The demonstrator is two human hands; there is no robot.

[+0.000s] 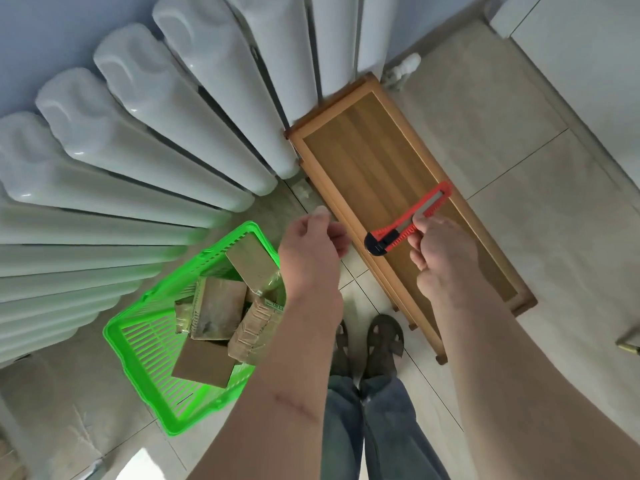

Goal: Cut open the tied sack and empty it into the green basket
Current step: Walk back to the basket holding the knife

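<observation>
Pale floor tiles (519,202) spread under you, with a white ribbed radiator (138,133) fanning across the far left against a blue wall; to the right of the radiator a long wooden bench (374,161) runs from far to near, its top a darker panel inside a lighter frame; on the floor at near left sits the green basket (138,344), a slatted plastic tub standing just beside the radiator's foot; it holds a heap of brown cardboard parcels (214,306), some taped, piled toward its far right end, and one flat piece lies at its near side; your two forearms reach forward from the bottom edge, and between them your jeans and dark sandals (384,337) show on the tiles; your left hand (311,251) hangs above the basket's far right corner, its fingers loosely curled with the thumb and forefinger close together, and whether anything thin is pinched there you cannot tell; your right hand (443,247) is over the bench, fingers curled round the near end of a red utility knife (408,220); the knife lies slantwise above the bench top, its black end toward the left and its red body running far and right; no sack can be made out in this view.
</observation>
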